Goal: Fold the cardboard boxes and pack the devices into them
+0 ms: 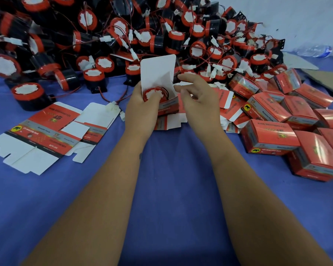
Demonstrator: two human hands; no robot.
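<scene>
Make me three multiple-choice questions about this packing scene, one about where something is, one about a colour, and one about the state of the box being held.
1. Where do the closed boxes lie?
A. to the person's right
B. to the person's left
C. on top of the device pile

2. What colour is the cloth on the table?
A. green
B. blue
C. white

3. How is the box in the left hand?
A. flat, unfolded
B. closed
C. open, lid flap up, a device inside

Answers:
1. A, the finished red boxes are heaped at the right side.
2. B, blue cloth shows all round the arms.
3. C, the white flap stands upright and the red-rimmed device sits in the opening, while the right hand pinches a side flap.
</scene>
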